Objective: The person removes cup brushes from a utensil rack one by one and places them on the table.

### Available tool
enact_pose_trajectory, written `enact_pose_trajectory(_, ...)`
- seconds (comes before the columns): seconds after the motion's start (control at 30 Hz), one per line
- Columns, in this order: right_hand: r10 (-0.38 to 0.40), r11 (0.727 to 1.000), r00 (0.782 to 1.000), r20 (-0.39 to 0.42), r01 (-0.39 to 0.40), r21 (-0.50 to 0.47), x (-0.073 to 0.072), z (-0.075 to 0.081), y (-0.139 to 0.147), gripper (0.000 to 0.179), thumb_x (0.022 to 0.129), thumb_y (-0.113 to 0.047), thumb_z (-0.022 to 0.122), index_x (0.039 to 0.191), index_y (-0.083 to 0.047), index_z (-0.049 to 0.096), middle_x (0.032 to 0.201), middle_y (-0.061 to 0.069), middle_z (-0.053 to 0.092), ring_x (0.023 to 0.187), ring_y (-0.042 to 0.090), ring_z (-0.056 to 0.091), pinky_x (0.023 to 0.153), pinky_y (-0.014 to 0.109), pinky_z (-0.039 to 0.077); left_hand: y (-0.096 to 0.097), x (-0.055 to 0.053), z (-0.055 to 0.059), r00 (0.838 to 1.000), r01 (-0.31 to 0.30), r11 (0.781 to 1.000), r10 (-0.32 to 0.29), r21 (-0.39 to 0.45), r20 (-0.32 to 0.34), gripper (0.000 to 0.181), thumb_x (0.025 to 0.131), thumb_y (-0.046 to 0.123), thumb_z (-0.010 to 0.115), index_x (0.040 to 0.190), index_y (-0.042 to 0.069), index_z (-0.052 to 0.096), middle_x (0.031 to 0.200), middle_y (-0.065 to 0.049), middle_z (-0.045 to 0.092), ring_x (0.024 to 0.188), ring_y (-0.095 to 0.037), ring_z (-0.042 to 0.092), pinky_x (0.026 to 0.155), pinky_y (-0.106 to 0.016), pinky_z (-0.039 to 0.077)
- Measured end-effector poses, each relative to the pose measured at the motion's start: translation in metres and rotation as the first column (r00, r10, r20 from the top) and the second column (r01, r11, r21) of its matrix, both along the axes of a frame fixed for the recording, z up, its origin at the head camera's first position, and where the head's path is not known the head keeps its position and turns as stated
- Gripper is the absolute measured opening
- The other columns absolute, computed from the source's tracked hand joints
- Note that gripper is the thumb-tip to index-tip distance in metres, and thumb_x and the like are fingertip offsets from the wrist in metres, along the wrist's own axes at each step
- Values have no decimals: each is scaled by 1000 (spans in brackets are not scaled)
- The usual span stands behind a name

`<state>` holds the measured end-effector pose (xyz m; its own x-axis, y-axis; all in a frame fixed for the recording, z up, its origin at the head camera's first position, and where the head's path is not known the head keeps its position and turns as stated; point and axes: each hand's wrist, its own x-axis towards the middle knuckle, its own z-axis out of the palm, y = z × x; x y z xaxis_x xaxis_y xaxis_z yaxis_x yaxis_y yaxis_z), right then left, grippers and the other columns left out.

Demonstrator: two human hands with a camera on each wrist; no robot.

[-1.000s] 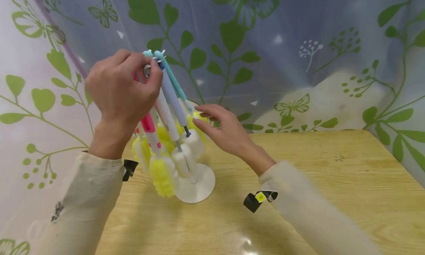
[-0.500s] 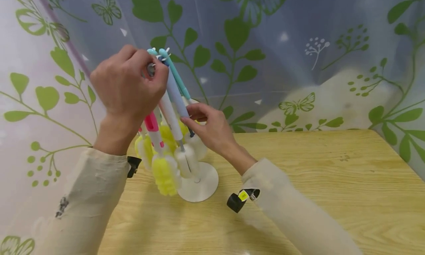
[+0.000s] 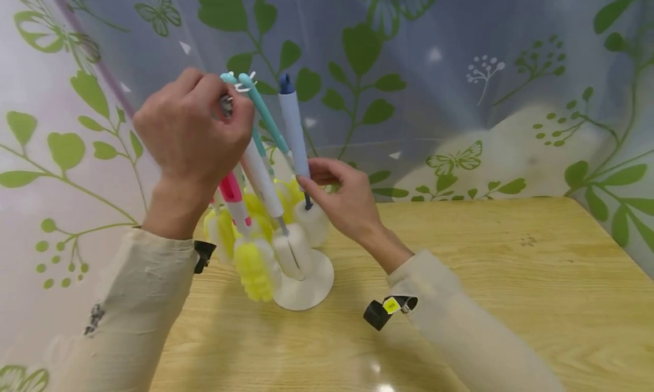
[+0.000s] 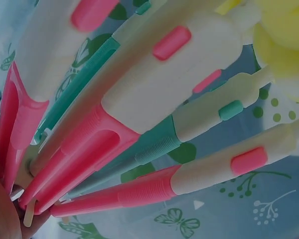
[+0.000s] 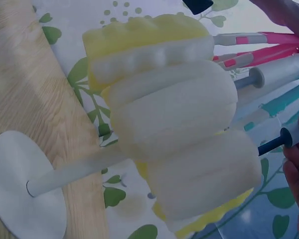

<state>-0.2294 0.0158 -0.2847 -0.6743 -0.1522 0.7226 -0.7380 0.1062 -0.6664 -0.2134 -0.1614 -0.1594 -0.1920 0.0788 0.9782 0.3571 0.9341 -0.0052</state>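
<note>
Bottle brushes with sponge heads hang in a ring from a white stand (image 3: 309, 287), heads down. My left hand (image 3: 191, 128) curls round the top of the stand by the hooks, covering several handle ends. Pink-and-white brush handles (image 4: 147, 72) fan out from its fingers in the left wrist view. My right hand (image 3: 349, 196) pinches the low end of a blue-handled bottle brush (image 3: 293, 125), whose navy top stands apart from the white hooks (image 3: 245, 85). That brush's white sponge head (image 5: 204, 174) sits beside another white sponge (image 5: 174, 107).
The stand's round foot (image 5: 25, 194) rests on a wood-grain table (image 3: 485, 301). Behind it hangs a curtain (image 3: 460, 114) printed with green leaves and butterflies. Teal-handled brushes (image 3: 268, 117) and yellow sponge heads (image 3: 255, 270) crowd round the pole.
My right hand has come in from the right and taken hold of the blue-handled brush. The brush's top has swung right, away from the hooks. My left hand stays at the stand's top.
</note>
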Motion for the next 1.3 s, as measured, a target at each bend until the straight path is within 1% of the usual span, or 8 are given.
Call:
enact_pose_trajectory(0.3,-104,970,993,57,114,-214,2,-18,34,25,85,-5,70,107,5,66,95,12,69,82,17,65,73,30,53,1,-4,-2,1000,9,999,-8,49,-31,26,74,21,49,59,3,60,61,-8,56,46,-30,44,47,-36,20)
enact_pose_trajectory(0.47,-159,930,972,172,206,-306,-1,-30,57,27,85,-11,71,107,4,66,94,8,68,82,17,65,72,28,53,2,-1,1,1000,-19,999,19,38,-3,27,73,22,47,55,4,56,58,-9,52,43,-29,39,46,-36,15)
enact_pose_trajectory(0.6,-133,921,943,307,232,-314,-5,-44,73,29,85,-13,71,107,6,66,90,5,68,79,15,65,71,28,54,2,5,6,997,-43,999,43,-3,58,25,74,22,46,58,6,56,57,-8,49,44,-29,41,45,-36,16)
enact_pose_trajectory(0.7,-102,930,887,450,245,-272,-9,-57,82,32,86,-15,70,108,8,64,89,6,68,76,12,66,73,28,54,6,9,10,989,-64,997,67,-33,130,27,77,24,45,62,6,59,60,-8,51,47,-30,45,46,-37,19)
enact_pose_trajectory(0.83,-66,959,767,638,226,-172,-11,-77,92,36,89,-17,67,114,8,62,98,12,66,77,13,68,77,31,53,17,10,12,979,-68,996,78,-60,190,29,79,26,44,64,5,57,63,-10,52,49,-31,45,47,-37,21)
enact_pose_trajectory(0.97,-39,988,639,768,137,-64,-13,-97,97,40,92,-18,63,122,8,57,109,19,63,83,17,69,83,38,51,27,7,13,981,-62,995,74,-75,180,24,78,20,42,61,5,50,60,-10,44,46,-29,38,46,-38,20)
enact_pose_trajectory(1.03,-58,995,592,804,97,1,-14,-107,97,39,92,-18,62,121,8,58,109,19,64,83,18,68,84,40,51,29,5,12,984,-68,994,81,-82,158,21,77,17,42,59,5,46,59,-10,42,45,-28,34,45,-37,19)
enact_pose_trajectory(1.3,-139,989,506,851,21,149,-18,-138,93,33,90,-19,65,110,7,65,89,12,69,77,19,68,75,37,54,25,-1,9,992,-99,990,106,-96,67,17,75,12,40,59,6,39,59,-11,40,44,-27,27,46,-35,15)
